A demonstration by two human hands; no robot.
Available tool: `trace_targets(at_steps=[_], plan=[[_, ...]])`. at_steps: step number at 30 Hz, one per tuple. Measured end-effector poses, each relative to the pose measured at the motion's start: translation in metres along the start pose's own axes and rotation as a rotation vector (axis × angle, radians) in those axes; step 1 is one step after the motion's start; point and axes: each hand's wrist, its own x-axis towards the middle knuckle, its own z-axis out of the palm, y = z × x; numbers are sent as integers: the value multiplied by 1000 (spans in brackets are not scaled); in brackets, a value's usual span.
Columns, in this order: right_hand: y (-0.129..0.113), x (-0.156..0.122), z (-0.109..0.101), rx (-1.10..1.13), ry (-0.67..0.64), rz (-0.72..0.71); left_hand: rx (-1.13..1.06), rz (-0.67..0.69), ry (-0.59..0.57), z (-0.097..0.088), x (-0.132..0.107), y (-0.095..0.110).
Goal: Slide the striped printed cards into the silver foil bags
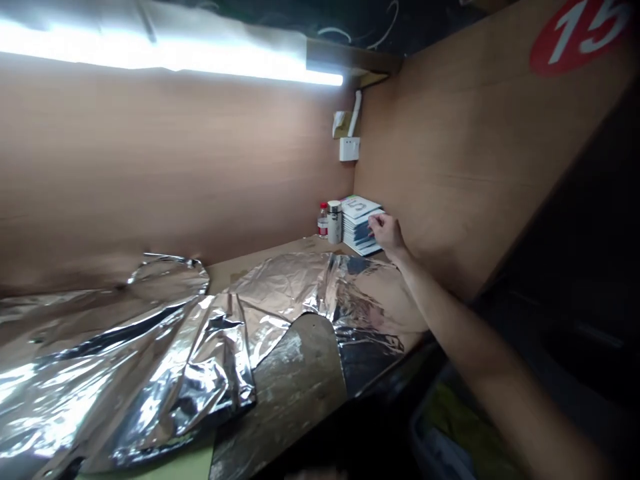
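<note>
My right hand (387, 235) reaches in from the lower right, its fingers curled against the near edge of a stack of white and blue booklets (361, 227). I cannot tell whether the fingers grip the stack. The stack stands in the far corner of the desk. A large crumpled sheet of silver foil (145, 360) spreads over the desk and ends just below my wrist. My left hand is not in view.
A small plastic bottle with a red cap (323, 221) and a steel flask (335, 222) stand beside the stack. Wood-panel walls (150, 173) enclose the desk, with a lit tube lamp (170, 60) above. A worn board (285, 393) shows at the front.
</note>
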Motion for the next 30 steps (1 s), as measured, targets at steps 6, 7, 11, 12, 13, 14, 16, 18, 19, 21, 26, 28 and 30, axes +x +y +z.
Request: trace_targets(at_steps=[6,7,11,12,13,14,16,18,19,21,26,28,30], plan=[[66,-151,-121,-56,322,-103,-56,301,-173,12,81,21],[81,-176,-140,-71,419,-69,-20,256,-183,14,99,17],[137,-255,-177,-43,397,193,89,180,-211,21,146,-11],[146,-270,-175,27,335,261,106,172,-217,20,152,-18],[153,-283,-170,140,255,330,123,163,-222,19,157,-23],[157,-295,-164,283,168,398,137,158,-230,17,160,-26],[158,-313,-151,585,37,494,168,160,-224,10,163,-25],[151,-324,-147,727,97,486,206,181,-132,0,158,-13],[145,-327,-150,721,173,460,213,227,-76,-5,151,-2],[130,-329,-161,647,255,425,180,398,-53,-12,126,24],[91,-323,-196,524,78,422,137,780,-152,-2,41,74],[83,-319,-202,478,50,422,139,820,-41,2,26,79],[80,-314,-202,431,42,426,49,767,-58,-4,29,79]])
